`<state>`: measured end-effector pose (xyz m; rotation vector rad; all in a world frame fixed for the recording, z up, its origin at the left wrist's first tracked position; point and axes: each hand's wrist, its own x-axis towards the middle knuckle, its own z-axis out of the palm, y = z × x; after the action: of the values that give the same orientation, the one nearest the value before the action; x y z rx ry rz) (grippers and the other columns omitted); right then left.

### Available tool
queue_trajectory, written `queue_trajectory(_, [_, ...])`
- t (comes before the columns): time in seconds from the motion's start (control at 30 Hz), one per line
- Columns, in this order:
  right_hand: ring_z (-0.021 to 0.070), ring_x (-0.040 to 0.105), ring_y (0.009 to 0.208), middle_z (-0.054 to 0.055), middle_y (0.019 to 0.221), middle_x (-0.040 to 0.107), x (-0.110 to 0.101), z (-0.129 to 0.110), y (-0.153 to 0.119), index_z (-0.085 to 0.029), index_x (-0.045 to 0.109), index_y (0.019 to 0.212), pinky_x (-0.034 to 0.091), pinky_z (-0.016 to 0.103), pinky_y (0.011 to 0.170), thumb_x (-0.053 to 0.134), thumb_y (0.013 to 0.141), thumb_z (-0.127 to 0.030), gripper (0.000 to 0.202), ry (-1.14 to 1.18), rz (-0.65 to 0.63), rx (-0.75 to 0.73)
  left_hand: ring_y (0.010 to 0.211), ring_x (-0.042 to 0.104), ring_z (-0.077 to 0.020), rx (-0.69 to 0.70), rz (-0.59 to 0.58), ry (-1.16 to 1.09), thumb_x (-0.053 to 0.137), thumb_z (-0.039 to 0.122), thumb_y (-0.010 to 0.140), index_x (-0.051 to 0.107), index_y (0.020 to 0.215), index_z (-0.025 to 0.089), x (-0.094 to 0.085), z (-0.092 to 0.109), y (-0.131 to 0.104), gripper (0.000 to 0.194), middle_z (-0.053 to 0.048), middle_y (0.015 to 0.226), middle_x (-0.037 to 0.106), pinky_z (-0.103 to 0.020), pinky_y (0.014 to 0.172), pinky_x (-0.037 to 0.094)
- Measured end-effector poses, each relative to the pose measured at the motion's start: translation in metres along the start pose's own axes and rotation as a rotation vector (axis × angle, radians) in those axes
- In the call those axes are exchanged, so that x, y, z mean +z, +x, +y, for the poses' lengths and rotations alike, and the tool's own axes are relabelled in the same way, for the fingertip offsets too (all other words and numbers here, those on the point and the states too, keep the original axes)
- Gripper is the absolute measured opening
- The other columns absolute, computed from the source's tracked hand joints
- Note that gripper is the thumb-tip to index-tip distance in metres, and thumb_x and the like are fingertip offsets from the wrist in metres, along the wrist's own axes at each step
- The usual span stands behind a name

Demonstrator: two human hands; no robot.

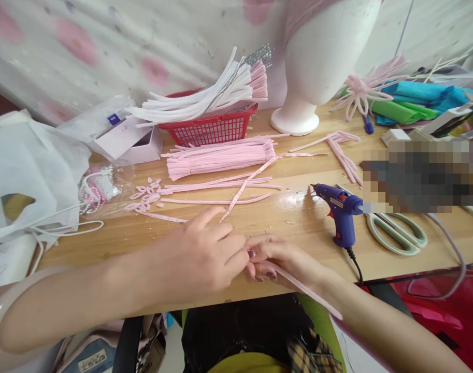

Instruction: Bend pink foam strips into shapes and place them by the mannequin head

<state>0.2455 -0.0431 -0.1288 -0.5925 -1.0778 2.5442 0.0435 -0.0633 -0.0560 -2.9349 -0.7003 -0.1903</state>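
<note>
A pink pipe cleaner (304, 287) trails from between the fingers of my right hand (285, 256) toward the right forearm. Those fingers are pinched closed on it near the table's front edge. My left hand (215, 254) meets the right fingertips with its fingers curled and closed at the pipe cleaner's end; the exact grip is hidden behind the knuckles. Beyond the left hand lie a pink-and-white measuring tape (247, 184), several loose pink pipe cleaners (220, 199) and a pink flower-like shape (147, 194) of small loops.
A blue glue gun (342, 207) and pale-handled scissors (397, 235) lie to the right. Behind are a pink pipe cleaner bundle (220, 157), a red basket (213, 129) of white ones and a white foam head (314, 62). A white bag (30, 166) stands left.
</note>
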Motion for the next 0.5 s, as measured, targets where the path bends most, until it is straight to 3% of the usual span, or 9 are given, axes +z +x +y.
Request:
queue_trajectory(0.07, [0.0069,0.024,0.046,-0.007,0.05,0.039,-0.002,0.002,0.002,-0.013,0.062,0.063,0.036,0.022,0.056,0.053,0.071,-0.021,0.014,0.277,-0.095,0.139,0.066,0.052,-0.0188,0.099,0.045,0.085,0.042,0.008,0.093,0.063,0.08,0.017,0.0,0.0,0.001,0.026,-0.002,0.071,0.061,-0.05,0.099,0.041])
queue_trajectory(0.17, [0.007,0.025,0.046,-0.007,0.049,0.039,-0.001,0.003,0.003,-0.013,0.063,0.062,0.036,0.022,0.055,0.053,0.071,-0.019,0.015,0.319,-0.105,0.157,0.062,0.048,-0.0179,0.052,-0.005,-0.096,0.04,0.005,0.091,0.06,0.074,0.017,0.001,0.0,0.001,0.029,-0.002,0.069,0.058,-0.038,0.081,0.047])
queue_trajectory(0.27, [0.0084,0.033,0.049,-0.002,0.057,0.053,0.007,-0.001,0.0,-0.013,0.064,0.063,0.034,0.023,0.054,0.053,0.073,-0.018,0.016,-0.009,0.063,-0.029,0.065,0.051,-0.0163,-0.174,-0.121,-0.469,0.04,0.007,0.089,0.06,0.079,0.016,0.002,0.002,0.002,0.024,-0.002,0.072,0.059,-0.03,0.063,0.042])
queue_trajectory(0.37, [0.0096,0.038,0.053,-0.002,0.062,0.054,0.015,-0.006,-0.003,-0.016,0.06,0.066,0.033,0.023,0.053,0.049,0.084,-0.017,0.021,-0.418,0.234,-0.201,0.062,0.05,-0.0139,-0.554,-0.274,-0.845,0.04,0.017,0.089,0.056,0.075,0.019,0.003,0.0,0.006,0.021,0.002,0.068,0.054,-0.027,0.058,0.037])
queue_trajectory(0.5, [0.0127,0.042,0.06,0.0,0.066,0.051,0.015,-0.001,-0.004,-0.017,0.055,0.072,0.034,0.024,0.057,0.043,0.09,-0.011,0.022,-1.082,0.279,-0.599,0.062,0.051,-0.0145,-0.957,-0.364,-1.366,0.045,0.024,0.079,0.053,0.064,0.019,0.012,-0.005,0.014,0.017,0.002,0.061,0.052,-0.028,0.063,0.042])
